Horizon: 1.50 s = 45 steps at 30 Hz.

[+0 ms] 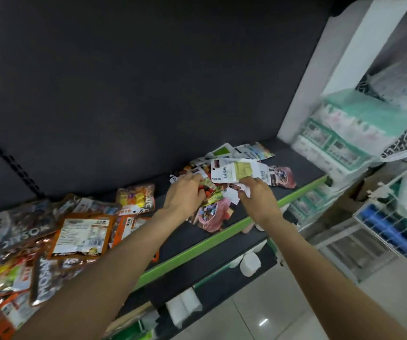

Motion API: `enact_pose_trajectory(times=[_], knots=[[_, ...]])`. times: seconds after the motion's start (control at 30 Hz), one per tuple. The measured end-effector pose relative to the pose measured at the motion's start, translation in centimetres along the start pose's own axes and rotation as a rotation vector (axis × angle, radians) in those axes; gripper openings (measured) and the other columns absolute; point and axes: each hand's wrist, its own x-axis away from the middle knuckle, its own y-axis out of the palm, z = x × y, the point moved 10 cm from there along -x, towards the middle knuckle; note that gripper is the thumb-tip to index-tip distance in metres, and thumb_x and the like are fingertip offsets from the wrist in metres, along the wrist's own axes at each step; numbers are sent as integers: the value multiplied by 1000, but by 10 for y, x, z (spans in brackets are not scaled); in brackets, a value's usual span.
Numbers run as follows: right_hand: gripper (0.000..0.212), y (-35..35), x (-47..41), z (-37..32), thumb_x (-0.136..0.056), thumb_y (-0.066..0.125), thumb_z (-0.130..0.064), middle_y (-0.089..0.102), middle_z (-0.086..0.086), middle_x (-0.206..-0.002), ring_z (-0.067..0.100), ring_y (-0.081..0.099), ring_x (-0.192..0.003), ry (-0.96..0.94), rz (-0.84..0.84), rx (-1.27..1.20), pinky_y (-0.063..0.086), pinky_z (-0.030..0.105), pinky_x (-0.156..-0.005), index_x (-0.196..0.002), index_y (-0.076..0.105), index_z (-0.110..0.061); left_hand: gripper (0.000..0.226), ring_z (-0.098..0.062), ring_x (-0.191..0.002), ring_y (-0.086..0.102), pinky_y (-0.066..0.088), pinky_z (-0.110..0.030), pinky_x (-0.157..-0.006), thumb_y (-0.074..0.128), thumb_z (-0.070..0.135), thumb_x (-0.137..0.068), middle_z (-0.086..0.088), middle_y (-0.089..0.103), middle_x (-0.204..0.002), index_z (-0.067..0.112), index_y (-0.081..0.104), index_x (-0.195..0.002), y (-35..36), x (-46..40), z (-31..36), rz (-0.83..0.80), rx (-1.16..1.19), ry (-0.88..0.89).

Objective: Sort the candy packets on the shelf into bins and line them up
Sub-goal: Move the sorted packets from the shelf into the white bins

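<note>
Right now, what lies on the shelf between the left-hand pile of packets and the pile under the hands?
In the head view, bare dark shelf separates the left pile from the right pile; only the left forearm crosses above it.

Dark shelf (293, 165) bearing candy packets (82, 231)

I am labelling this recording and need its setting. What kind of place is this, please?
Most likely a small shop or its stockroom. A dark display shelf with a green edge strip carries loose candy packets, both hands work in a second pile, and wrapped tissue packs are stacked to the right beside a wire basket.
</note>
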Motion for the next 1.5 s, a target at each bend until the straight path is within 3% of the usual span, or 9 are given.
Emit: enact_pose_trajectory(times=[0.33, 0.5, 0.6, 0.7, 0.83, 0.97, 1.1, 1.23, 1.5], knots=[[60, 45, -122, 39, -97, 50, -30, 26, 9, -152, 26, 23, -140, -163, -237, -7, 33, 39, -109, -148, 23, -13, 64, -28, -131, 39, 37, -38, -106, 54, 20, -93, -9, 35, -148, 17, 22, -149, 51, -98, -32, -121, -89, -303], [77, 81, -148, 45, -95, 49, -44, 0, 6, -160, 22, -2, -147, -236, -436, 119, 14, 41, -119, -152, 1, -24, 42, -27, -121, 50, 41, -34, -96, 46, 19, -98, -9, 50, -135, 16, 39, -140, 60, -110, -44, -147, -227, -400], [83, 85, -159, 45, -91, 53, -48, 4, 9, -159, 24, 0, -147, -292, -444, 186, 13, 44, -119, -152, 1, -24, 37, -26, -114, 56, 44, -34, -89, 42, 14, -99, -7, 55, -128, 20, 45, -135, 45, -114, -39, -37, -351, -400], [91, 77, -172, 44, -82, 64, -52, 28, 12, -151, 28, 24, -141, -317, -384, 233, 27, 43, -114, -151, 15, -20, 33, -31, -109, 59, 45, -35, -82, 38, 16, -100, -9, 60, -124, 25, 53, -128, 31, -105, -48, 34, -259, -509], [67, 58, -186, 49, -78, 70, -49, 47, 14, -126, 29, 43, -118, -264, -258, 270, 41, 36, -96, -131, 47, -15, 26, -36, -99, 62, 43, -33, -72, 40, 22, -100, -12, 66, -112, 22, 61, -116, -4, -88, -53, 209, -189, -580], [29, 42, -188, 37, -88, 63, -33, 61, 7, -112, 20, 61, -93, -271, -294, 54, 47, 28, -69, -110, 58, -15, 26, -36, -96, 62, 48, -36, -75, 44, 25, -99, -11, 67, -109, 21, 64, -114, -39, -65, -50, 372, -69, -638], [10, 11, -174, 3, -90, 62, -30, 65, 0, -94, 20, 61, -85, -377, -305, -55, 45, 29, -67, -92, 62, -19, 19, -31, -87, 64, 51, -36, -69, 52, 22, -94, -9, 71, -96, 22, 68, -103, -69, -24, -55, 552, 139, -722], [11, -32, -148, -56, -90, 62, -28, 64, -2, -85, 20, 60, -79, -533, -177, -129, 50, 34, -69, -82, 57, -21, 18, -30, -80, 65, 50, -34, -61, 57, 12, -89, -6, 72, -88, 21, 70, -97, -95, 20, -61, 645, 140, -722], [7, -11, -55, -184, -89, 62, -16, 62, -5, -81, 19, 59, -79, -643, -241, -388, 48, 33, -71, -85, 56, -15, 13, -24, -74, 66, 54, -39, -66, 58, 15, -91, -3, 71, -82, 16, 70, -96, -158, 162, -102, 808, 131, -756]])
